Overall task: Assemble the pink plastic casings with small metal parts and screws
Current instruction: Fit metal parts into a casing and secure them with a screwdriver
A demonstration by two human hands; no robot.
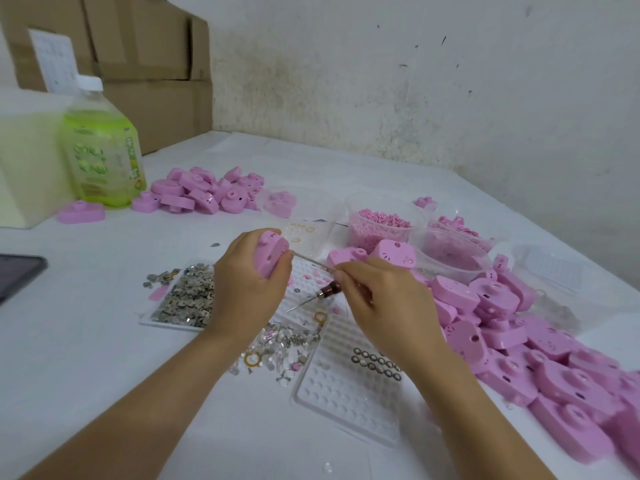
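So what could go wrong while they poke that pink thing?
The thin metal tool in the right hand points at the pink casing, close to the left hand gripping it; a slip might jab that hand. The awl lies pointed just under both hands, so a lowered wrist could catch it. A knock could scatter the heaped small metal parts.

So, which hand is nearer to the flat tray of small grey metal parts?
Left. The left hand, gripping a pink plastic casing, is at the tray's right edge; the right hand, holding a thin metal tool, is farther right.
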